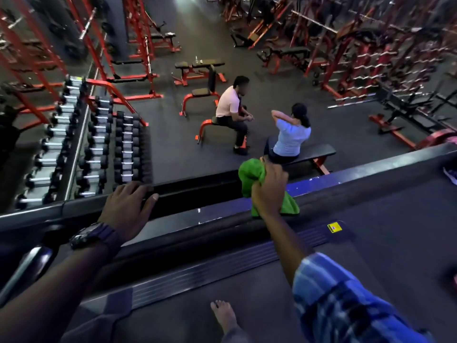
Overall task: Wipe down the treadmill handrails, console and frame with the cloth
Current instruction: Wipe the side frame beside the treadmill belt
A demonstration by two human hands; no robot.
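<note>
Right hand (268, 191) fisted around green cloth (252, 175), bunched on far rail (346, 178). Left hand (126, 206) spread flat, bracing on frame (188, 188) at left. Flatten cloth, press firmly, sweep along rail rightward in overlapping passes; keep brace steady.

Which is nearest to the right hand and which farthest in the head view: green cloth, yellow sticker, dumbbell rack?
1. Crumpled green cloth: gripped in the right hand.
2. Small yellow sticker: lower right, on the treadmill.
3. Long dumbbell rack: far left.
</note>
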